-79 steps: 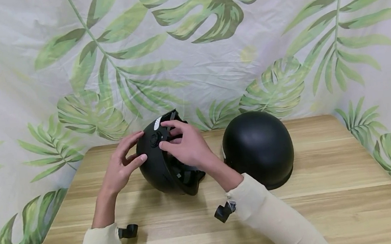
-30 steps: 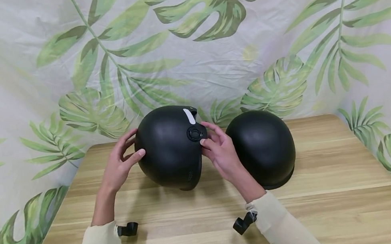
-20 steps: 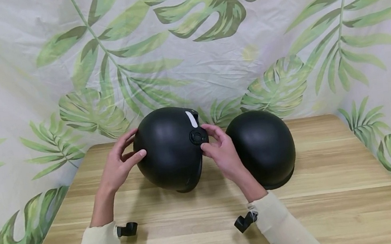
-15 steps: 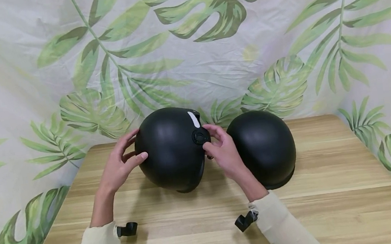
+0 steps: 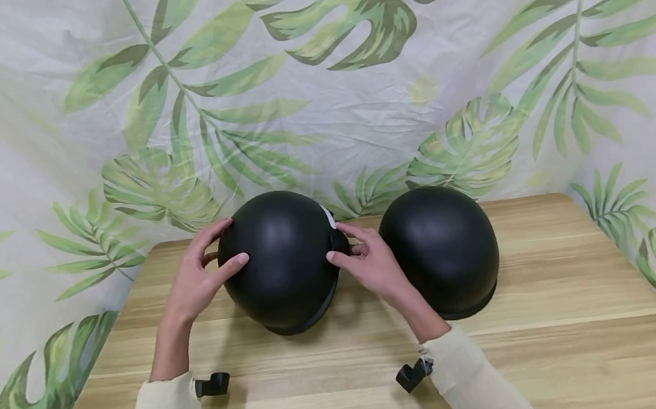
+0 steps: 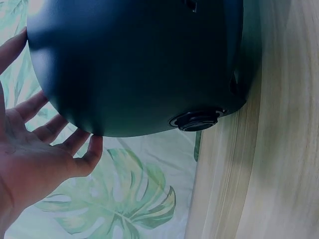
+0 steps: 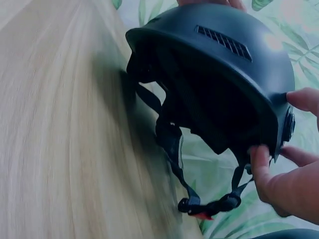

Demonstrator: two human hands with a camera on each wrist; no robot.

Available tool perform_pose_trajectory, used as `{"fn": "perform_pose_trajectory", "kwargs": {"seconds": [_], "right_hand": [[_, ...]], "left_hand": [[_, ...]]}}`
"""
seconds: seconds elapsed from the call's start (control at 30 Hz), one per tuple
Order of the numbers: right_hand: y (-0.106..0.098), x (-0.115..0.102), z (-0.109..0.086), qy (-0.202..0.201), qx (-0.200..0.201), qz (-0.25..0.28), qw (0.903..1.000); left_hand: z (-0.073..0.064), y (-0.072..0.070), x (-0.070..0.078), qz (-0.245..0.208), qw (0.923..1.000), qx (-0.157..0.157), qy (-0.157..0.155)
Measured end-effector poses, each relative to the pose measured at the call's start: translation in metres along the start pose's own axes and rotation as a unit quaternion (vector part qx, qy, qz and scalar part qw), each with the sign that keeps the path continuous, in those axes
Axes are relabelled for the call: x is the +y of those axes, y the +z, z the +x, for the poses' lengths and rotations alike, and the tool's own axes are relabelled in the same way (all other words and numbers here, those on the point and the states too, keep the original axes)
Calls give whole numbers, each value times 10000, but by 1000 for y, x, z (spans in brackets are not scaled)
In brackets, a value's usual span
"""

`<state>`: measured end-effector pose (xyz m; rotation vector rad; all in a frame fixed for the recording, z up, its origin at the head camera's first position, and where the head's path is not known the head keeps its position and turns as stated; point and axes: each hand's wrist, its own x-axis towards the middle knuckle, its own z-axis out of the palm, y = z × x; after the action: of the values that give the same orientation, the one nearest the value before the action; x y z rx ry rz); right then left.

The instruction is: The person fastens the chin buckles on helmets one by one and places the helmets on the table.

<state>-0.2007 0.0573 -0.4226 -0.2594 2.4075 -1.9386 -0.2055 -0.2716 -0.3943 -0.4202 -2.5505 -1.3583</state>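
A matte black helmet (image 5: 277,264) with a white sticker (image 5: 328,218) and a round side disc is between both hands, its crown toward the head camera. My left hand (image 5: 199,276) holds the shell's left side with spread, bent fingers and thumb. On the opposite side, my right hand (image 5: 371,263) pinches the rim beside the disc (image 7: 289,123), thumb and fingers on either side of the edge. The right wrist view shows the hollow inside, a slotted vent (image 7: 224,42) and a dangling chin strap (image 7: 172,144) with a red-tipped buckle (image 7: 202,214).
A second black helmet (image 5: 439,252) stands crown up on the wooden table (image 5: 562,340), close to my right wrist. Behind the table hangs a leaf-printed cloth (image 5: 356,127). A small black camera (image 5: 414,373) is fixed at the right sleeve, and another (image 5: 213,384) at the left.
The helmet has turned from showing its inside to showing its crown. Over the last half second it tips lower and slightly left, its disc rotating out of sight to the right. The second helmet stays put.
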Motion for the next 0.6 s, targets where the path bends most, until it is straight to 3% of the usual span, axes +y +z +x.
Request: {"fn": "perform_pose_trajectory", "kwargs": {"seconds": [0.3,0.6], "right_hand": [[3,-6,1,710,218,1027,9919],[-2,-3,-3,688,19,1030,9923]], "left_hand": [[3,0,1,-14,10000,21,36],[2,4,-1,-75,9999,-9,93]]}}
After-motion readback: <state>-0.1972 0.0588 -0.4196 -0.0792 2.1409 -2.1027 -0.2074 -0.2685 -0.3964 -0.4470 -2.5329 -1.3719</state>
